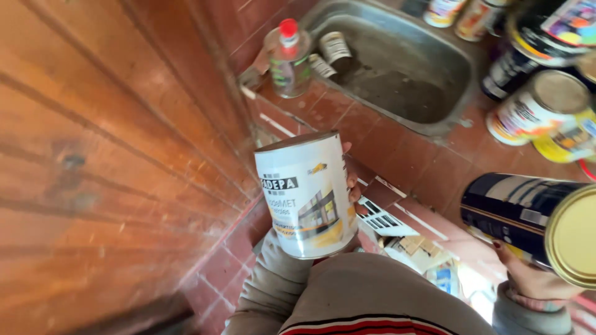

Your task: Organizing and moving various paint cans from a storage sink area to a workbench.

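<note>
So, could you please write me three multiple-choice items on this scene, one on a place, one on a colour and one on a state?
1. Where do the two small tins lie?
A. In the metal sink
B. On the wooden wall
C. In the right hand

2. What colour is the cap of the clear plastic bottle?
A. Green
B. Red
C. Black

3. How is the white tin held?
A. Upside down and open
B. Flat on the tiles
C. Upright, lid on, in the left hand

Answers:
1. A: both rest at the back left of the sink.
2. B: its top shows red.
3. C: the left hand wraps it from behind, fingers showing at its right edge, while the right hand grips a dark blue tin on its side.
</note>
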